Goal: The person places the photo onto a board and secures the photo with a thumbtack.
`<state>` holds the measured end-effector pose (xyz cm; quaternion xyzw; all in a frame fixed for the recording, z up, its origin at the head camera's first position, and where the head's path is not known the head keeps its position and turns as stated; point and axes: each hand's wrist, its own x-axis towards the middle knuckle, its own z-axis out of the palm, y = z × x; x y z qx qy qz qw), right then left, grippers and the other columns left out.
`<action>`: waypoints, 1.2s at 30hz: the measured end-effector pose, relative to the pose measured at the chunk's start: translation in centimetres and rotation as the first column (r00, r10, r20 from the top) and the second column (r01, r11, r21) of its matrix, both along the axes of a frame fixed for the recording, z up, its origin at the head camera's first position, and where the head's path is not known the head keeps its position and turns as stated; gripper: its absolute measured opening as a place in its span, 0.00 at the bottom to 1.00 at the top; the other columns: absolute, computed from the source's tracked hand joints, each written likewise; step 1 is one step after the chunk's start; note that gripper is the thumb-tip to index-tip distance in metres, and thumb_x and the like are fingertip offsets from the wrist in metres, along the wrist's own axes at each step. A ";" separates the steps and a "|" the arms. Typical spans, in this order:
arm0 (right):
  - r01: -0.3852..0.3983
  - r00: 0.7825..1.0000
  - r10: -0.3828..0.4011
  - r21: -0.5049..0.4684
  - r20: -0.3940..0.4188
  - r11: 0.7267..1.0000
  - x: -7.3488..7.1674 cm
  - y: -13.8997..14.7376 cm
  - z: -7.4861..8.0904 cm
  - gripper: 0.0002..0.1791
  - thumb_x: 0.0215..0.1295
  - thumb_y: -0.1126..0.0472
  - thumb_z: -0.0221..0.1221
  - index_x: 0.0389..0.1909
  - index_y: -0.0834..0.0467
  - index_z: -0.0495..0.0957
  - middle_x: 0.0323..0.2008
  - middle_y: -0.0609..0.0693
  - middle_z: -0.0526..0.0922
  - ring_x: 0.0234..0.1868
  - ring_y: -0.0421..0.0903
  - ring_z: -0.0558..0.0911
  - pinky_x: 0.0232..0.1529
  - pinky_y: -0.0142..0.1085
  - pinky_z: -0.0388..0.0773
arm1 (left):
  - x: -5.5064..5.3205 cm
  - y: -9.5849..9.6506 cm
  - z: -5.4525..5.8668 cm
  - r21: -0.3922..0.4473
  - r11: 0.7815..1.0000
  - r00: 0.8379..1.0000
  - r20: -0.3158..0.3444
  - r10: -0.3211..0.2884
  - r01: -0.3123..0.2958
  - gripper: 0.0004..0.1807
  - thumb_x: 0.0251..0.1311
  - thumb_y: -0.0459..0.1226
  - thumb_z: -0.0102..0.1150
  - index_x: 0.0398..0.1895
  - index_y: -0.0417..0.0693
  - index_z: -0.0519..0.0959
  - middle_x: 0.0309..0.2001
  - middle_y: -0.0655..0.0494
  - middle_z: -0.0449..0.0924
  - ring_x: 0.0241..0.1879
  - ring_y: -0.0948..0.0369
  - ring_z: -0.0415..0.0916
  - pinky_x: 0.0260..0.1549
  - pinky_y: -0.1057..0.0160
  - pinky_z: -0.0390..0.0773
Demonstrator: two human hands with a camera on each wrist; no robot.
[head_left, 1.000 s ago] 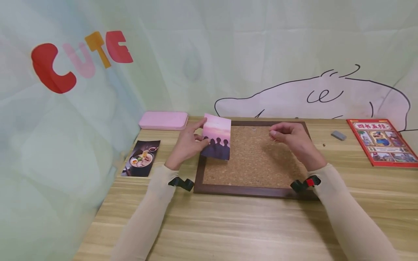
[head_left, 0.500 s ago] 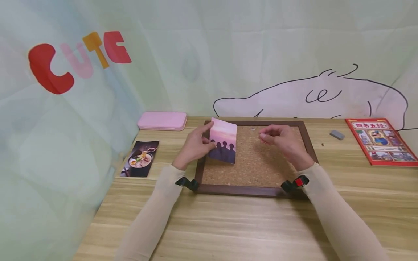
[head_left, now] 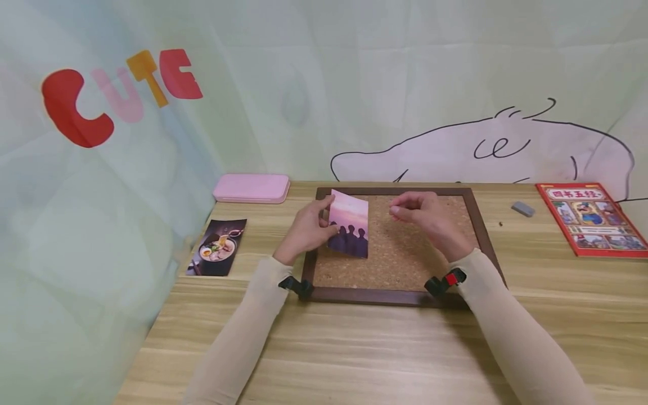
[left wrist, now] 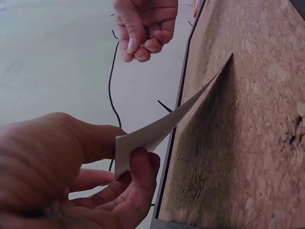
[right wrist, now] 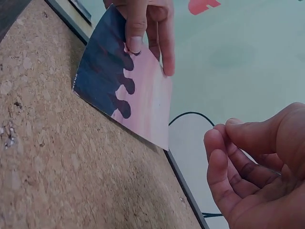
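My left hand [head_left: 309,228] pinches a photo print [head_left: 350,225] by its left edge, thumb on the front and fingers behind. The print has a pink sky and several dark silhouettes. It is tilted over the left part of a cork board [head_left: 405,259], its lower edge close to the cork in the right wrist view. To the right, my right hand [head_left: 422,216] hovers over the board with its fingers curled. Its thumb tip and index fingertip [right wrist: 217,131] are drawn together, and no object shows between them.
The board's dark wooden frame [head_left: 364,295] surrounds the cork. On the left are a pink case [head_left: 252,187] and a photo of a noodle bowl [head_left: 217,247]. On the right, a grey eraser-like block [head_left: 523,209] and a red-bordered booklet [head_left: 589,219] lie on the table.
My left hand has carried the photo print right and slightly down over the cork. My right hand has moved left towards it, with its fingertips still together.
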<state>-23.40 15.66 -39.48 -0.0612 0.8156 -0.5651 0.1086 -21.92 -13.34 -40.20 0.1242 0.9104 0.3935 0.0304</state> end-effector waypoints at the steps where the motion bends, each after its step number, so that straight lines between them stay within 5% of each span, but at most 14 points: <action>1: -0.002 1.000 0.002 0.002 -0.001 1.000 -0.1 -0.1 0.0 0.16 0.78 0.59 0.63 0.58 0.65 0.83 0.48 0.53 0.88 0.46 0.44 0.85 0.58 0.39 0.85 | -0.1 0.0 -0.1 -0.005 1.000 1.000 -0.004 -0.002 0.002 0.44 0.64 0.31 0.70 0.83 0.42 0.64 0.54 0.39 0.79 0.30 0.63 0.71 0.29 0.68 0.73; 6: -0.017 1.000 0.018 0.014 -0.015 1.000 -0.3 -0.6 0.0 0.15 0.78 0.60 0.63 0.57 0.66 0.83 0.45 0.55 0.88 0.48 0.51 0.85 0.56 0.41 0.85 | -0.2 0.3 -0.5 -0.044 0.999 1.000 0.000 -0.004 0.004 0.44 0.64 0.31 0.70 0.83 0.41 0.63 0.45 0.42 0.77 0.30 0.62 0.71 0.29 0.68 0.72; 12: -0.012 1.000 0.013 0.025 -0.029 1.000 -0.8 -1.1 -0.3 0.14 0.77 0.62 0.64 0.56 0.66 0.84 0.44 0.55 0.89 0.46 0.50 0.86 0.54 0.41 0.85 | -0.2 0.6 -0.9 -0.136 0.991 0.999 0.038 -0.004 0.009 0.44 0.65 0.32 0.71 0.83 0.39 0.63 0.55 0.40 0.79 0.32 0.60 0.73 0.30 0.66 0.74; 16: -0.023 0.999 0.023 0.009 -0.022 1.000 -1.1 -1.5 -0.5 0.14 0.77 0.61 0.64 0.55 0.66 0.84 0.44 0.53 0.89 0.44 0.45 0.86 0.54 0.41 0.85 | -0.1 0.9 -1.0 -0.198 0.980 0.999 0.037 -0.016 0.023 0.42 0.65 0.34 0.70 0.81 0.37 0.65 0.64 0.36 0.78 0.45 0.51 0.79 0.48 0.55 0.82; 21: -0.020 1.000 0.020 -0.003 0.001 1.000 -1.2 -2.1 -0.5 0.15 0.77 0.62 0.64 0.56 0.67 0.84 0.44 0.55 0.88 0.46 0.50 0.85 0.54 0.43 0.86 | -0.1 0.9 -1.2 -0.256 0.966 0.998 0.056 -0.023 0.036 0.40 0.66 0.35 0.69 0.80 0.35 0.67 0.72 0.33 0.74 0.69 0.42 0.75 0.73 0.45 0.74; 36: -0.082 0.993 0.078 0.041 0.092 0.996 -3.2 -4.0 -0.7 0.11 0.78 0.64 0.61 0.55 0.64 0.84 0.55 0.64 0.90 0.55 0.55 0.89 0.61 0.48 0.87 | 0.4 1.0 -1.1 -0.321 0.946 0.996 0.085 -0.013 0.040 0.39 0.69 0.37 0.68 0.80 0.36 0.67 0.73 0.35 0.70 0.68 0.44 0.73 0.73 0.47 0.73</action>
